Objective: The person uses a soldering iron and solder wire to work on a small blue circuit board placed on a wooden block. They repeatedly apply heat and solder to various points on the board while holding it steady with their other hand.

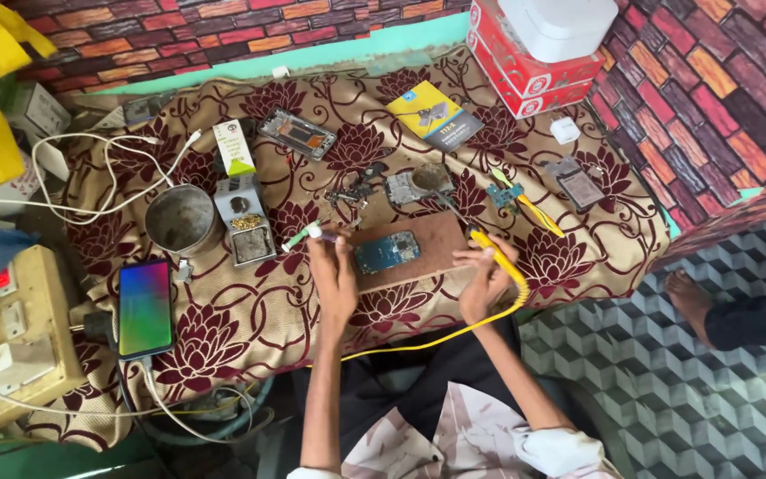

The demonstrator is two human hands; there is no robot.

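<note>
A blue circuit board (386,252) lies on a brown wooden block (432,241) near the table's front edge. My left hand (333,270) rests at the block's left end and holds a thin white and green stick (300,237) between its fingers. My right hand (486,282) sits at the block's right end, gripping a yellow soldering iron (499,257) whose thin tip points up-left past the block. Its yellow cable (454,333) loops down toward my lap.
A floral cloth (250,310) covers the table. On it lie a lit phone (145,308), a metal cup (179,218), a grey solder stand (244,219), phone parts (297,133), yellow tweezers (534,211) and red boxes (525,66). Another person's foot (691,297) shows at right.
</note>
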